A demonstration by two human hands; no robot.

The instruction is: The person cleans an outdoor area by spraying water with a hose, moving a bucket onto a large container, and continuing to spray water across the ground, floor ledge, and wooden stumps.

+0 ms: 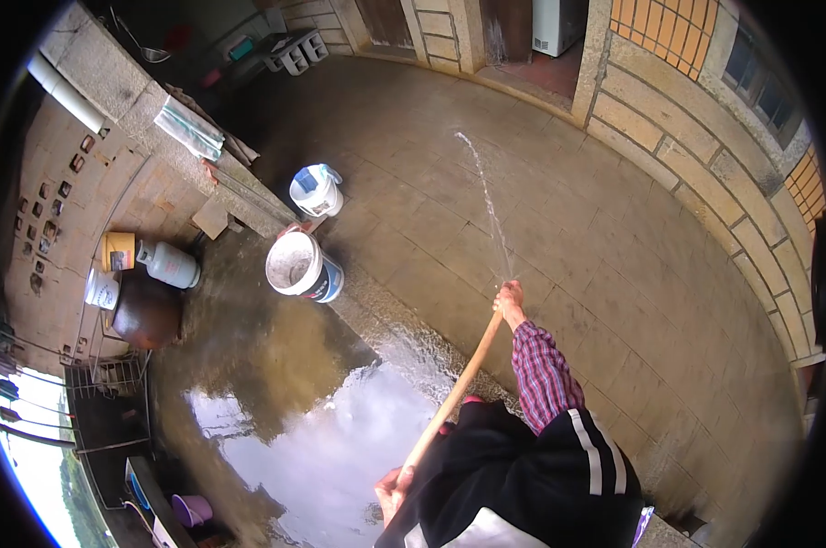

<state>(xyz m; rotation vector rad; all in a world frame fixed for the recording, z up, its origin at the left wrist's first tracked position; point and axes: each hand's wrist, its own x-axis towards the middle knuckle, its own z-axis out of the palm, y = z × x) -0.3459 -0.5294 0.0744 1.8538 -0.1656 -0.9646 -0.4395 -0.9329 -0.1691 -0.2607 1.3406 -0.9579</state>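
My right hand is wrapped around the front end of a long, tan hose, which lies straight like a pole. From just beyond that fist a thin jet of water shoots forward over the paved floor. Lower down, at the left of my body, my left hand grips the rear part of the same hose; some of its fingers are hidden. A plaid sleeve covers my right forearm, and a dark jacket with white stripes hides the rest.
A white bucket and a smaller white pail stand ahead left by a pillar. Farther left are a gas cylinder and a large brown jar. Wet, reflective ground spreads beside a stone ledge. A brick wall curves along the right.
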